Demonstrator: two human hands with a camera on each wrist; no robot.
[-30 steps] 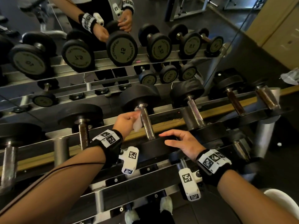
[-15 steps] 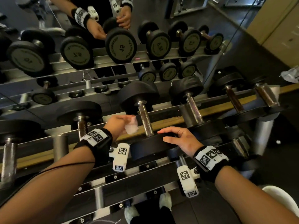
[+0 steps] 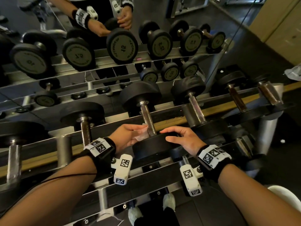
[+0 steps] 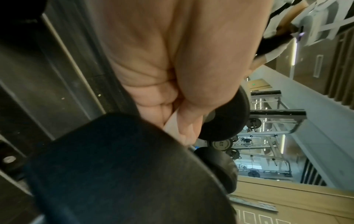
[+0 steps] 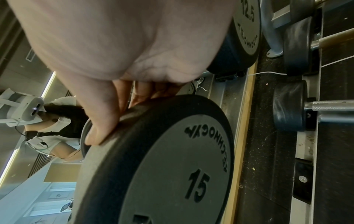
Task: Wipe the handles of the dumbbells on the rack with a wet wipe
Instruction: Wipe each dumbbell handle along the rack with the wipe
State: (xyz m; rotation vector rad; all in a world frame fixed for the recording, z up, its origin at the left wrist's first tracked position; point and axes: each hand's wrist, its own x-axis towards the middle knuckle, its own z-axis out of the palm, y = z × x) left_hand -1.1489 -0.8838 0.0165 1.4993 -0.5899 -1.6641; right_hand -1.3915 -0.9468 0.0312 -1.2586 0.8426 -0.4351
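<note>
A black dumbbell marked 15 lies on the rack [image 3: 162, 174] in the middle of the head view. Its steel handle [image 3: 146, 115] runs away from me. My left hand [image 3: 141, 130] pinches a white wet wipe [image 3: 142, 136] against the near end of that handle, just above the near head [image 3: 151, 148]. In the left wrist view the wipe [image 4: 171, 125] shows between thumb and curled fingers. My right hand [image 3: 169, 136] grips the rim of the near head from the right. Thumb and fingers [image 5: 99, 121] clamp the edge of the 15 plate [image 5: 172, 174].
More dumbbells lie close on either side, one on the left [image 3: 85, 128] and one on the right [image 3: 195, 110]. A mirror [image 3: 122, 46] behind the rack reflects the dumbbells and my hands. A lower rail and my shoes [image 3: 168, 203] are below.
My left hand has brought the wipe from the far end of the handle down to its near end by the head. The right hand has stayed on the near head.
</note>
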